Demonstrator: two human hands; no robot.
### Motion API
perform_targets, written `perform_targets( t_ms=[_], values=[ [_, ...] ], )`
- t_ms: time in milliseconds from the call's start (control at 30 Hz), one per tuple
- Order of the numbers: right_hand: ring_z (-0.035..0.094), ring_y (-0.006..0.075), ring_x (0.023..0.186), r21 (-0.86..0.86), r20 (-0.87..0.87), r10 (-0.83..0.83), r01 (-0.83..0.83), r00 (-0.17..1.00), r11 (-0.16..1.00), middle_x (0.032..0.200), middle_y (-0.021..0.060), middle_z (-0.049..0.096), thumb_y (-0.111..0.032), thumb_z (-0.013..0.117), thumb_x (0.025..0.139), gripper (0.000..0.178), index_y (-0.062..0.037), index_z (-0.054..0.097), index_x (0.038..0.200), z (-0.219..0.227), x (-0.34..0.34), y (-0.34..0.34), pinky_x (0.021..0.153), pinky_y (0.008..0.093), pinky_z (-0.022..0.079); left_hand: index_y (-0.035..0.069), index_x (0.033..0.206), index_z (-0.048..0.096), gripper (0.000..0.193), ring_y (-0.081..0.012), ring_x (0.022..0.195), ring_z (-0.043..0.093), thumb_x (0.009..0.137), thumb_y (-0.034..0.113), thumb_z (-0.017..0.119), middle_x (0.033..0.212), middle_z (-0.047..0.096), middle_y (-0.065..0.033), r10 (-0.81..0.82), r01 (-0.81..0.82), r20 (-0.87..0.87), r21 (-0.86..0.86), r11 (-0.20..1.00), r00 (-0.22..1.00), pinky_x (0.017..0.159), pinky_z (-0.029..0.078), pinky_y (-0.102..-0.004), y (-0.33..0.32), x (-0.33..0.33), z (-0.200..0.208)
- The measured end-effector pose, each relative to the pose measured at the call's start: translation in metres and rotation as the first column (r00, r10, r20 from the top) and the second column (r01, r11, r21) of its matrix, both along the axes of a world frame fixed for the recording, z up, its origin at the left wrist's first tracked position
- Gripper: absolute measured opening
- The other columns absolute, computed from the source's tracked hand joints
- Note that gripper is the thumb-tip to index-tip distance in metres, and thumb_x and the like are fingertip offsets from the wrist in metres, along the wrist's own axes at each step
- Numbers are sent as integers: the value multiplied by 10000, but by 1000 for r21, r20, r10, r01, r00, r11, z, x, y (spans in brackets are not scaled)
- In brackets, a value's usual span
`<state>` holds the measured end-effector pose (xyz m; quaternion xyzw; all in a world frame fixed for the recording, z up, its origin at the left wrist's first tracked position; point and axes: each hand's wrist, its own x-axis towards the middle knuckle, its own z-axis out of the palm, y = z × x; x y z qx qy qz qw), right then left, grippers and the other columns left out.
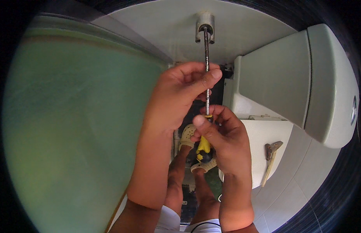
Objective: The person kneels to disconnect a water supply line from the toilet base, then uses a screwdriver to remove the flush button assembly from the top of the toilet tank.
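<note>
A long screwdriver [204, 144] with a yellow and black handle runs from my hands toward the wall. Its far end reaches into a short metal cylinder-shaped fitting [204, 24] on the pale wall; the tip itself is hidden inside. My left hand [190, 83] is closed round the middle of the metal shaft, thumb against the fingers. Nearer to me, my right hand [229, 134] grips the top of the handle, just below where the shaft begins. The lower part of the handle shows beneath the right fingers.
At the right stands a toilet with a white cistern [273, 73] and a closed lid [248, 147]. A hammer [270, 159] with a wooden handle lies on that lid. A greenish frosted panel [79, 124] fills the left side. My feet in light clogs [187, 136] are below.
</note>
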<state>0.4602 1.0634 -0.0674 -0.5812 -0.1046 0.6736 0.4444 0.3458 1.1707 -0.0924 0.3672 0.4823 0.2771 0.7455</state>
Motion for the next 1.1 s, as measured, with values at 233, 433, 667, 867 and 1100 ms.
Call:
perform_targets(
  t_ms=[233, 433, 667, 867, 1100],
  values=[
    [689, 176, 823, 38, -261, -37, 48, 965, 998, 1070, 139, 699, -69, 700, 945, 339, 38, 608, 1254, 5, 17, 9, 756, 300, 567, 8, 1247, 601, 382, -159, 856, 689, 952, 216, 727, 946, 717, -108, 91, -76, 215, -77, 994, 972, 758, 573, -305, 2, -1, 1],
    [682, 159, 881, 124, 118, 109, -123, 987, 985, 1081, 131, 694, -79, 693, 950, 315, 29, 612, 1235, -4, 12, 6, 764, 302, 566, -3, 1220, 633, 347, -147, 851, 674, 967, 223, 706, 1023, 722, -105, 94, -94, 121, -7, 996, 988, 756, 560, -294, -2, 3, -3],
    [687, 167, 887, -4, -398, -77, 82, 914, 997, 1073, 134, 692, -195, 632, 1006, 345, 35, 592, 1260, 9, 16, 4, 760, 311, 574, -1, 1266, 646, 372, -126, 835, 666, 970, 218, 693, 1014, 721, -75, 66, -61, 123, -46, 997, 990, 751, 550, -280, 3, -3, -4],
    [683, 165, 899, 136, -58, 66, -57, 996, 989, 1021, 94, 695, -143, 688, 966, 343, 35, 594, 1244, 3, 14, 1, 823, 323, 563, 1, 1253, 649, 376, -138, 822, 663, 965, 237, 701, 981, 714, -78, 208, -184, 313, -107, 977, 927, 749, 550, -281, -3, 0, 4],
    [664, 157, 917, 24, -157, 42, -39, 987, 999, 1051, 116, 699, -128, 690, 963, 357, 25, 582, 1266, 7, 10, 5, 831, 285, 542, 8, 1156, 675, 315, -131, 808, 637, 951, 243, 724, 951, 682, -49, 206, -207, 58, 7, 978, 977, 736, 529, -276, 1, 4, -1]
  ],
)
